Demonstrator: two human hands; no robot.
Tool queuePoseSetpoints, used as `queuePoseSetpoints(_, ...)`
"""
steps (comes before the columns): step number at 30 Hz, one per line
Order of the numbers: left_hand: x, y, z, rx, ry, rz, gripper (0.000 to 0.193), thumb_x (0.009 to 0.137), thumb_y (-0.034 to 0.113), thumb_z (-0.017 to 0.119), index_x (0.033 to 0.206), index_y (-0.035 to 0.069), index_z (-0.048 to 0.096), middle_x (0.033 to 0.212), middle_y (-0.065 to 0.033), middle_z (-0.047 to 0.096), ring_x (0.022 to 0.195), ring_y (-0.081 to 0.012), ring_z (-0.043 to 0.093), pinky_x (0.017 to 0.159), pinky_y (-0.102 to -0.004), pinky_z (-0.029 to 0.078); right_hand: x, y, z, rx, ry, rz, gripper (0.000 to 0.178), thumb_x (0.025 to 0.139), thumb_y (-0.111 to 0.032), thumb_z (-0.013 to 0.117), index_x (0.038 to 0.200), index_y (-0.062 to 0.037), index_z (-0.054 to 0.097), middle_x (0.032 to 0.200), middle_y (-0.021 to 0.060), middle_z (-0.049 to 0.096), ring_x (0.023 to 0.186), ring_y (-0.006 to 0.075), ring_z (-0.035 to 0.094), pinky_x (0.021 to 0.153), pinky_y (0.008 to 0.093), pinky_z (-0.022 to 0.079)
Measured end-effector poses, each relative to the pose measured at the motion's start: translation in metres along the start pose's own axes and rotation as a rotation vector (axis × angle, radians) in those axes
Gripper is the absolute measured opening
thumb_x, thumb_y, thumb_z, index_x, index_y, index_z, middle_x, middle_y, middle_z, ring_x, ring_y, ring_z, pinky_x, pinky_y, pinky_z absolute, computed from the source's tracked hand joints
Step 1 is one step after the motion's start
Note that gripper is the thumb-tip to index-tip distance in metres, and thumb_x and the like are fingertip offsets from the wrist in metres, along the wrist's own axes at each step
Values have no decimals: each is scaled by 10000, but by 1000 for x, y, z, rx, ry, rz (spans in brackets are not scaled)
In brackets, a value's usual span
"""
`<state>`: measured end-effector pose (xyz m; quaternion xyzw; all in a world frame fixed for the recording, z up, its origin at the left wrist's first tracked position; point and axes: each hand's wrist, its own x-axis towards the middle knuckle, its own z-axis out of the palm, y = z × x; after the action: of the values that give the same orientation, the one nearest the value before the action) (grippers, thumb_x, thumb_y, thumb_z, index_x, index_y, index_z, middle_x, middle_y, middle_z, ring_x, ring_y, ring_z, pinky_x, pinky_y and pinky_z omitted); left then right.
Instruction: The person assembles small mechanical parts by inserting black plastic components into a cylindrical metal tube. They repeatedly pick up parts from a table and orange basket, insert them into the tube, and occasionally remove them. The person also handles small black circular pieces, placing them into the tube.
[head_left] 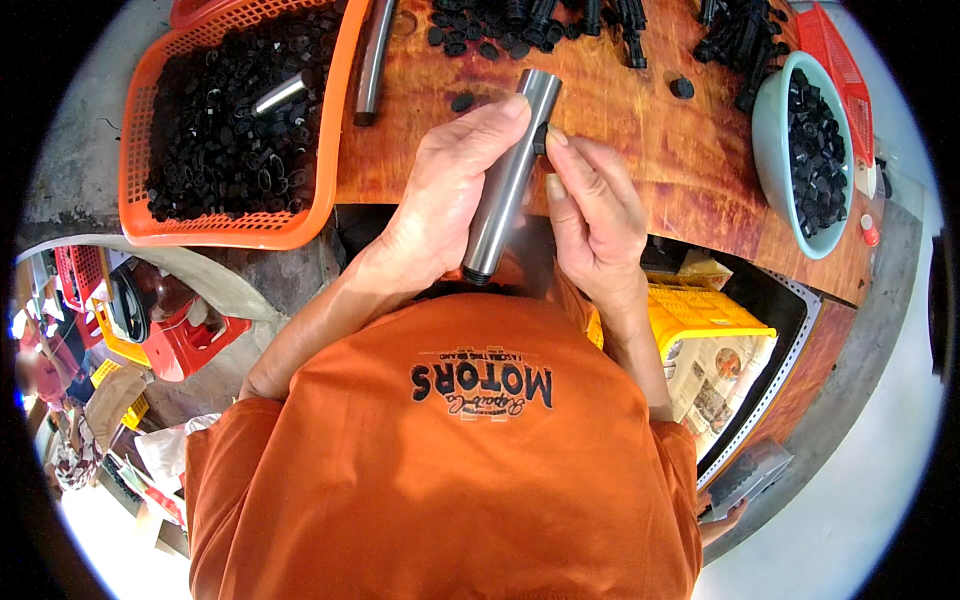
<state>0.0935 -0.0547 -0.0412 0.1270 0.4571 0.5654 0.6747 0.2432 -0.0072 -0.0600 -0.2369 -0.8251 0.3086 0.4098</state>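
Observation:
A shiny metal tube (pixel 506 185) slants in front of my chest, its upper end over the wooden table (pixel 640 130). My left hand (pixel 432 200) is closed around it, with the thumb lying along the tube near the top. A black end piece (pixel 476 276) shows at the tube's lower end. Between the fingertips of my right hand (pixel 603 215) is a small black plastic piece (pixel 541 139), pressed against the tube's right side. Those fingers cover much of it, so its exact shape cannot be made out.
At left an orange basket (pixel 230 237) holds many black parts and a short silver tube (pixel 282 93). Another metal tube (pixel 373 70) lies beside it. Black pieces (pixel 735 40) lie along the table's far side. A pale blue bowl (pixel 768 140) stands right; a yellow crate (pixel 705 318) sits below the tabletop.

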Motion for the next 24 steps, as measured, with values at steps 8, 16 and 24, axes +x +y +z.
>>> queuePoseSetpoints(8,-1,0,-2,-65,-20,-57,417,991,391,450,1196,56,589,711,22,577,535,-47,524,446,-183,436,1,1,-3,58,-25,7,402,803,95,625,1199,27,600,1020,183,625,838,285,630,723,319,520)
queuePoseSetpoints(16,-4,2,1,0,55,-29,383,978,399,481,1092,58,612,702,9,584,534,-53,542,450,-190,476,-2,1,2,61,-1,46,390,808,90,624,1192,26,604,1030,187,629,859,290,635,749,325,523)
queuePoseSetpoints(24,-8,6,6,65,91,62,331,982,316,530,1085,10,599,756,26,539,647,-44,492,556,-196,426,-3,-4,7,55,37,87,344,846,68,606,1188,30,602,1022,194,626,842,268,638,723,306,530)
